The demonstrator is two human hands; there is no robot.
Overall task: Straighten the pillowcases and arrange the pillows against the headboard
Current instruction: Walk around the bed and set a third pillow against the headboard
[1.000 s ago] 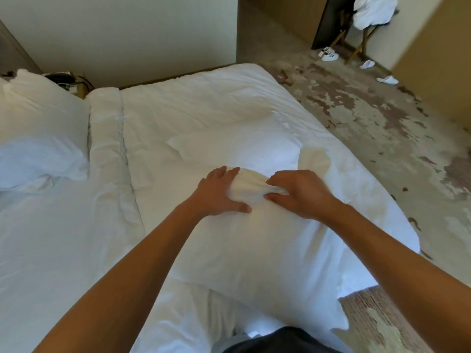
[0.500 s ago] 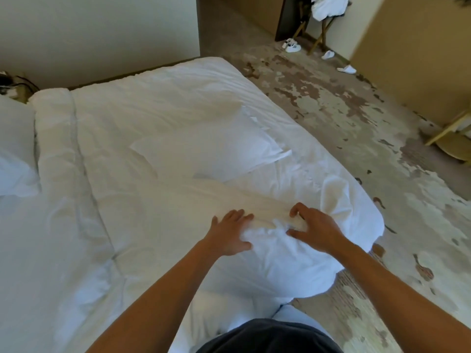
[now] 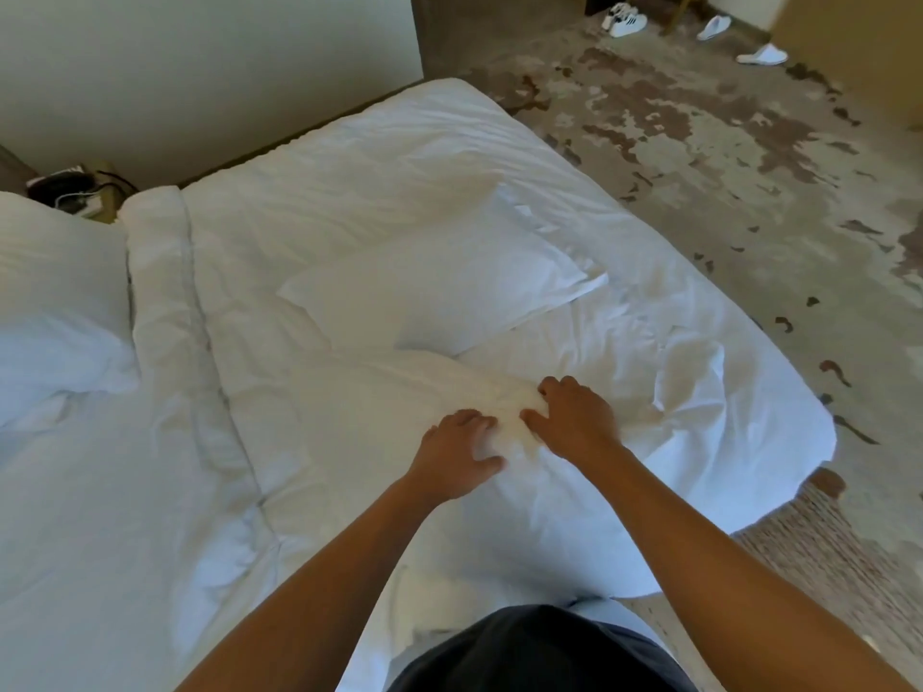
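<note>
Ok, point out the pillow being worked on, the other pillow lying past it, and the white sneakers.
near pillow (image 3: 524, 521), head view, its bare face below the hands
far pillow (image 3: 439, 287), head view, middle of its top
white sneakers (image 3: 624, 21), head view, on the pair's uppers

The single head-worn camera looks forward and steeply down from above the bed (image 3: 399, 157), close over its near edge, facing across it.

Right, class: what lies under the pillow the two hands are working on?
The near pillow, gripped by the left hand and right hand, rests on the white duvet. The bedding directly beneath it is covered, so nothing more can be seen there.
</note>
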